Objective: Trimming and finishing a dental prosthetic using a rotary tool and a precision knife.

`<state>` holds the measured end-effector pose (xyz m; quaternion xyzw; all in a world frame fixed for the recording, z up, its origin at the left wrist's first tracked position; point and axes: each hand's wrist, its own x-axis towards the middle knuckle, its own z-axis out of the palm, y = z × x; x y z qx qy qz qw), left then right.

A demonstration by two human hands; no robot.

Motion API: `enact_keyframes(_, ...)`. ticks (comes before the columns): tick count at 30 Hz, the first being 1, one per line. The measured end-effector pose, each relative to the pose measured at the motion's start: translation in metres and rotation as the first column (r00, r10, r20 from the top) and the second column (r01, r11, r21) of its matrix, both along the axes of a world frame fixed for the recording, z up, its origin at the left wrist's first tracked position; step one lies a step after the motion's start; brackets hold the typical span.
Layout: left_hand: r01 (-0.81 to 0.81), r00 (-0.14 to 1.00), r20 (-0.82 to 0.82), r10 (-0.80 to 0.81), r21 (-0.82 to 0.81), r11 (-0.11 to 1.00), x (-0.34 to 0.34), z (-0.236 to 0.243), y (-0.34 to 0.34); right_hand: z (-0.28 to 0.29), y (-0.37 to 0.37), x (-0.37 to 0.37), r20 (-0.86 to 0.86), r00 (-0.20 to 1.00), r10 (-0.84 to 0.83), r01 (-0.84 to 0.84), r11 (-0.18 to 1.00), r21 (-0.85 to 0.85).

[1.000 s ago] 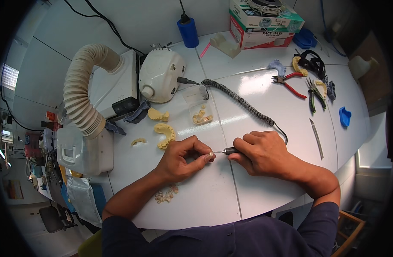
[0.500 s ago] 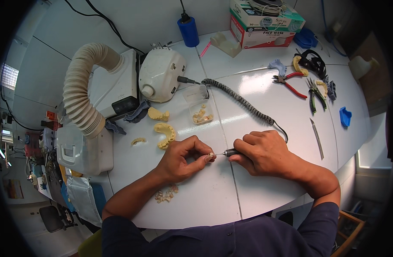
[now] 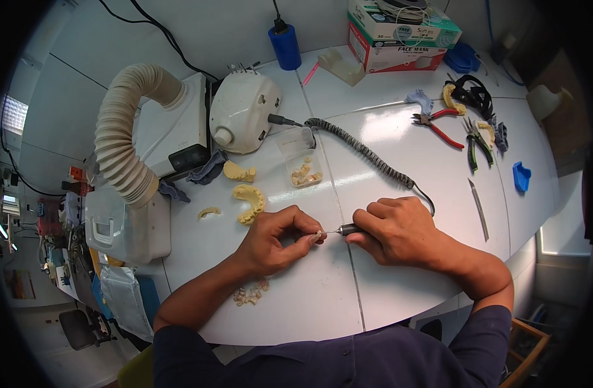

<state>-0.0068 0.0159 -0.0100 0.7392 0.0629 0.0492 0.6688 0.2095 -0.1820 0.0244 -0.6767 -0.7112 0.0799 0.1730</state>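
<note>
My left hand (image 3: pixel 277 242) pinches a small, pale, tooth-like piece (image 3: pixel 318 235) between thumb and fingertips; the fingers partly hide it. My right hand (image 3: pixel 398 231) is wrapped round a dark rotary handpiece (image 3: pixel 349 229), its thin metal bit pointing left and meeting the piece, or very close to it. A coiled cord (image 3: pixel 367 152) runs from the handpiece to a white control unit (image 3: pixel 243 113). Left of my left hand lie a yellow dental arch model (image 3: pixel 246 202), another model part (image 3: pixel 238 172) and a small arch piece (image 3: pixel 209 211). Tooth-like bits (image 3: pixel 250 293) lie beside my left forearm.
An open clear box (image 3: pixel 304 176) holds several tooth pieces. A ribbed suction hose (image 3: pixel 115 132) arches at the left. To the right lie red-handled cutters (image 3: pixel 442 132), green-handled pliers (image 3: pixel 479 150), a scalpel (image 3: pixel 479 210) and a blue tray (image 3: pixel 521 176). Mask boxes (image 3: pixel 400 55) stand behind.
The small piece appears very slightly turned in my left fingertips. Both hands and the handpiece stay in almost the same place.
</note>
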Motion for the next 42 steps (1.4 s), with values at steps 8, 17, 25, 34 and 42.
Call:
enact_keyframes(8, -0.003, 1.000, -0.011, 0.002, -0.007, 1.000, 0.0010, 0.0005, -0.0009, -0.0017, -0.0006, 0.0001, 0.006, 1.000, -0.010, 0.009, 1.000, 0.008)
enact_keyframes(17, 0.002, 1.000, 0.001, -0.002, 0.003, 1.000, 0.0005, 0.0006, -0.0006, -0.0013, -0.0002, 0.0003, 0.006, 1.000, -0.007, 0.007, 1.000, 0.006)
enact_keyframes(25, 0.006, 1.000, 0.009, -0.006, 0.005, 1.000, 0.0002, -0.0011, 0.0009, 0.0000, -0.0005, 0.0020, -0.004, 1.000, 0.018, -0.018, 1.000, -0.009)
enact_keyframes(34, -0.029, 0.999, 0.026, 0.030, -0.033, 0.999, -0.0006, -0.0040, 0.0007, -0.0002, -0.0007, 0.0007, -0.002, 1.000, 0.003, -0.003, 1.000, -0.008)
enact_keyframes(42, -0.027, 0.999, 0.038, 0.029, -0.053, 0.998, -0.0014, -0.0048, 0.0006, 0.0003, 0.0000, 0.0023, -0.029, 1.000, 0.008, -0.009, 1.000, -0.009)
